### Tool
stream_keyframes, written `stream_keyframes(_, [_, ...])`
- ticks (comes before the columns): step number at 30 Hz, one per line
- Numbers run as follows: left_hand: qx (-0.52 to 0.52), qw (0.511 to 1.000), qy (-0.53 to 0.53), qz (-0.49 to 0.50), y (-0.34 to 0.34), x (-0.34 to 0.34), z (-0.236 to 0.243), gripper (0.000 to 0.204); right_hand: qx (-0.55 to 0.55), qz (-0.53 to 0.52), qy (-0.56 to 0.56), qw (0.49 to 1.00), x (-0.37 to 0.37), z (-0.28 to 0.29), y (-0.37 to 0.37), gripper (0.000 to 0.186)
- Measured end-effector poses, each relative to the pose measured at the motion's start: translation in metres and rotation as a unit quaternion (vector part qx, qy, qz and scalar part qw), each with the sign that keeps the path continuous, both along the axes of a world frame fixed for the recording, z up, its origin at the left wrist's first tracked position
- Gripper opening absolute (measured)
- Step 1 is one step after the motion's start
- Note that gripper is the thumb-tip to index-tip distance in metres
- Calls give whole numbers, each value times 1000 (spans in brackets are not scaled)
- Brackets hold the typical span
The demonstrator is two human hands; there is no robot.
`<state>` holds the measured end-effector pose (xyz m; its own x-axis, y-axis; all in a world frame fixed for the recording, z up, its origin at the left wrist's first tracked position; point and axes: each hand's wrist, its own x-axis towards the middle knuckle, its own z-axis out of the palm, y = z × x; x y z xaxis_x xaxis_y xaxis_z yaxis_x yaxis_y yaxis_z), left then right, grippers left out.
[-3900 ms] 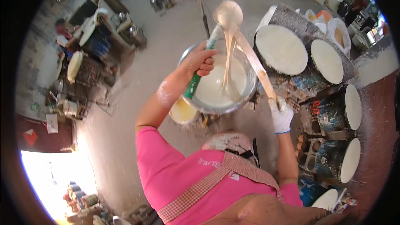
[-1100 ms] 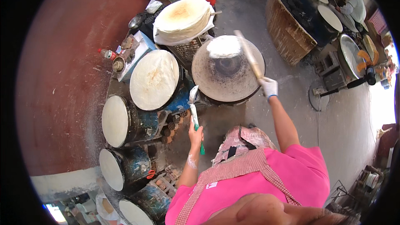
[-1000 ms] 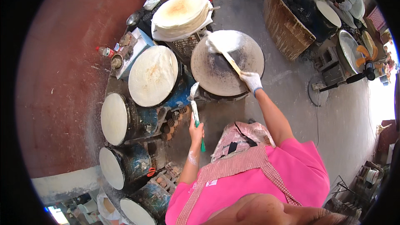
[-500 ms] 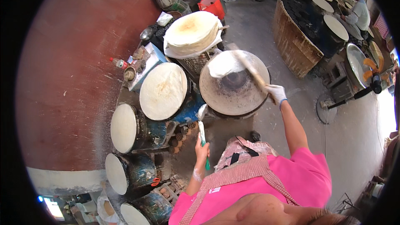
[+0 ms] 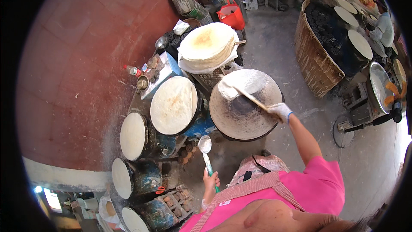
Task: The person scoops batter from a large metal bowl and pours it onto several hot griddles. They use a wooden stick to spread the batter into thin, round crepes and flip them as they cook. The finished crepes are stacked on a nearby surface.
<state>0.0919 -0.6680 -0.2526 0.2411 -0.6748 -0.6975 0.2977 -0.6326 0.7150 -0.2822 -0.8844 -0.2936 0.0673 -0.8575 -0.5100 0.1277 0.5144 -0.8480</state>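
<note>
My right hand (image 5: 280, 111), in a white glove, is closed round the handle of a wooden batter spreader (image 5: 252, 98). The spreader's head lies at the far left of a large round griddle (image 5: 240, 124), in white batter (image 5: 249, 77) that covers the griddle's far part; the near part is bare and dusty. A batter ladle (image 5: 204, 144) is upright in my left hand (image 5: 210, 181), its green handle in my closed fingers. Its white-coated bowl is just left of the griddle, apart from it.
Several more griddles carry pale flatbreads (image 5: 174, 105) along the left. A tall flatbread stack (image 5: 206, 43) sits beyond my griddle, near a red bucket (image 5: 231, 16). At the far right, a person (image 5: 386, 28) works by other round griddles behind a brown curved barrier (image 5: 315, 56). A fan (image 5: 392, 99) stands right.
My right hand has swung the spreader across the griddle, and the batter now covers a wider strip rightward. The ladle in my left hand has drawn nearer me. The whole view has shifted.
</note>
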Motion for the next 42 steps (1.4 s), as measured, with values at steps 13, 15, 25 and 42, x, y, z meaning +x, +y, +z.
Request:
stream_keyframes(13, [54, 993, 80, 68, 28, -9, -3, 41, 7, 160, 63, 985, -29, 16, -31, 30])
stream_keyframes(15, [61, 991, 87, 77, 30, -11, -1, 41, -77, 182, 45, 979, -51, -25, -30, 29])
stream_keyframes(25, [46, 983, 103, 144, 56, -11, -17, 38, 49, 273, 94, 956, -42, -6, -84, 29])
stream_keyframes(42, [25, 955, 156, 249, 87, -26, -13, 30, 129, 361, 105, 918, -85, 22, -113, 22])
